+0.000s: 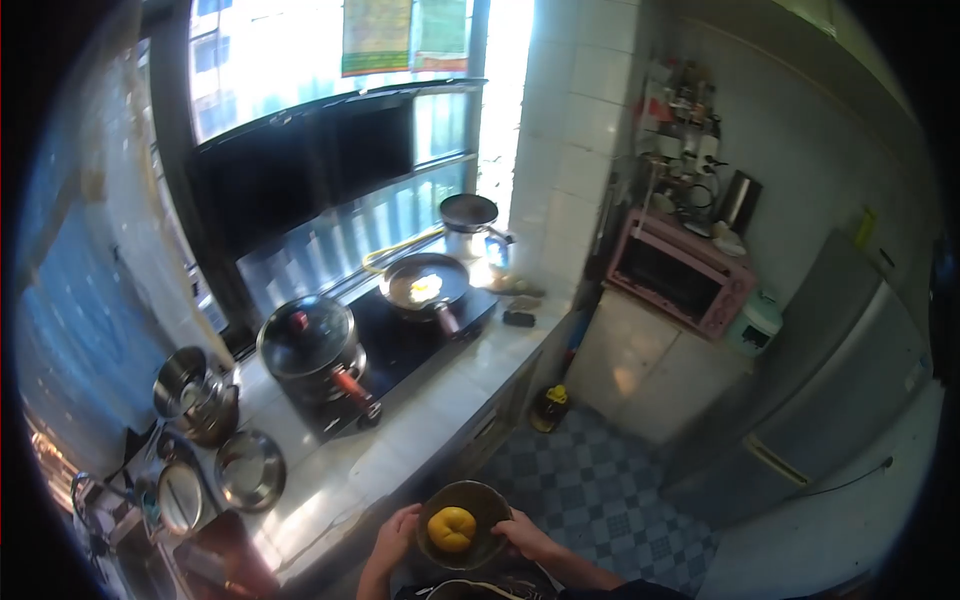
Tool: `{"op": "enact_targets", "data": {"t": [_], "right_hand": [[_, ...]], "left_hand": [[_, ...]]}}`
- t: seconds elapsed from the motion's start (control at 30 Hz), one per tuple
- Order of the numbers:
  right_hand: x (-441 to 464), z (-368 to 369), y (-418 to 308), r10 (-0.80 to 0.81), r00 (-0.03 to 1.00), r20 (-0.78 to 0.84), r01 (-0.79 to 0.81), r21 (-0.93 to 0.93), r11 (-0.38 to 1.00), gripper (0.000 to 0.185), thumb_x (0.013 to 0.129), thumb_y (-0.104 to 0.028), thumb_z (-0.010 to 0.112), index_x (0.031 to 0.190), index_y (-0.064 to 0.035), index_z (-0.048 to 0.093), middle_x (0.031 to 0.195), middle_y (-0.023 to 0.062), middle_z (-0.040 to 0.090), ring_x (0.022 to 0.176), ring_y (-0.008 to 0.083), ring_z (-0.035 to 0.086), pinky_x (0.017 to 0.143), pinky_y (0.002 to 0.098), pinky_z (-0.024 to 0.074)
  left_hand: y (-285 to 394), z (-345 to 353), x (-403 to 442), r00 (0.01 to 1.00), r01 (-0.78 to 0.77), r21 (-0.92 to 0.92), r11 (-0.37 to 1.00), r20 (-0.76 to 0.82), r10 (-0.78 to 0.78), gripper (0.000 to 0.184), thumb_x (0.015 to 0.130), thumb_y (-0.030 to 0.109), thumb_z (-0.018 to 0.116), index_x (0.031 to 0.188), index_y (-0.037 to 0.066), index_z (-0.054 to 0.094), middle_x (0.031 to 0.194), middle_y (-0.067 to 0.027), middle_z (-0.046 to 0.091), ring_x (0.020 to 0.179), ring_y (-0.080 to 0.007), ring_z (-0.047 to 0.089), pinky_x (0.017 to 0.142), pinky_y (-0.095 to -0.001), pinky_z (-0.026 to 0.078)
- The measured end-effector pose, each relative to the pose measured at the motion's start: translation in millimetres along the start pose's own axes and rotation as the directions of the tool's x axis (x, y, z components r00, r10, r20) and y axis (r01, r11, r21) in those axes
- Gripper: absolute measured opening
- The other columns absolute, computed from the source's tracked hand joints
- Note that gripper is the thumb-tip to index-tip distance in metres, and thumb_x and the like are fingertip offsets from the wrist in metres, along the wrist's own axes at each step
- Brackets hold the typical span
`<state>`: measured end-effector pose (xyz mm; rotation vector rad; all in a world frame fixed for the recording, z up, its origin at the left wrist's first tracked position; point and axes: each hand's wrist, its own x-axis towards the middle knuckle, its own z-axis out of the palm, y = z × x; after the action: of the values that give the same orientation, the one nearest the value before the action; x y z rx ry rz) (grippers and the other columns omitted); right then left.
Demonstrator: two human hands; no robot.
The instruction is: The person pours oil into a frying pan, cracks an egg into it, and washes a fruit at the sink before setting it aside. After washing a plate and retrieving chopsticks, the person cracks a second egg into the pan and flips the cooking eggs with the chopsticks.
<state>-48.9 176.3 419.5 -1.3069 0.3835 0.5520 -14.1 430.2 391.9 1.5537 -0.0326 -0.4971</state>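
Note:
Both hands hold a dark, round bowl [488,497] low in the head view, in front of my body. My left hand [398,533] is closed on its left rim, and my right hand [522,535] grips the right rim. In the bowl lies a yellow, lobed fruit [451,529] that looks like a bell pepper. Just under the bowl, the rim of another round container [480,585] shows at the bottom edge; its contents cannot be made out.
On the black cooktop [400,350] stand a lidded pot [305,335] and a frying pan [400,275] holding something pale. Steel bowls [250,470] sit by the sink [135,560]. To the right are a pink oven [675,275], a fridge [800,380] and a floor bottle [550,408].

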Motion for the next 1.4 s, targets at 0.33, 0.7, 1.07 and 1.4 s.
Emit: {"op": "enact_targets", "data": {"t": [0.33,0.7,1.07,1.4], "right_hand": [[-20.4,-163.1,-10.6,0.057,0.921,-0.385,0.117,0.412,0.904,0.013,0.077,-0.007,0.053,0.089,-0.0005,0.052,0.061,0.0055,0.050,0.039,0.0130,0.042,0.032,0.0267,0.0303],[5.8,-314.3,-89.3,0.037,0.684,-0.728,0.272,0.302,0.914,0.023,0.078,-0.033,0.057,0.075,-0.0099,0.061,0.047,0.0032,0.050,0.032,0.0135,0.043,0.028,0.0268,0.0315],[-22.7,-497.2,-206.5,-0.168,0.590,-0.790,0.262,-0.010,0.965,0.029,0.083,-0.018,0.047,0.107,-0.0025,0.048,0.057,0.0022,0.049,0.037,0.0099,0.044,0.032,0.0236,0.0338],[-140.8,-699.8,-370.7,-0.457,0.391,-0.799,0.127,-0.445,0.886,0.030,0.079,-0.018,0.047,0.102,-0.0010,0.054,0.055,0.0028,0.051,0.035,0.0099,0.044,0.031,0.0222,0.0347]], "left_hand": [[58.9,153.6,129.5,0.677,0.468,-0.202,0.860,0.708,-0.202,0.057,0.085,0.015,0.052,0.135,0.010,0.026,0.127,-0.0098,0.042,0.112,-0.0241,0.049,0.088,-0.0414,0.047],[142.4,318.5,292.6,0.460,0.502,0.002,0.865,0.846,-0.269,0.062,0.079,0.010,0.056,0.134,0.009,0.028,0.126,-0.0111,0.043,0.112,-0.0238,0.049,0.088,-0.0390,0.046],[210.4,483.3,446.3,0.216,0.449,0.169,0.877,0.932,-0.290,0.069,0.079,0.014,0.052,0.138,0.012,0.016,0.128,-0.0123,0.041,0.111,-0.0269,0.049,0.087,-0.0440,0.046],[339.4,690.6,510.1,0.337,-0.894,0.034,0.448,0.710,0.618,0.044,0.083,0.020,0.056,0.124,0.007,0.045,0.111,-0.0152,0.052,0.109,-0.0289,0.048,0.090,-0.0408,0.039]]}}
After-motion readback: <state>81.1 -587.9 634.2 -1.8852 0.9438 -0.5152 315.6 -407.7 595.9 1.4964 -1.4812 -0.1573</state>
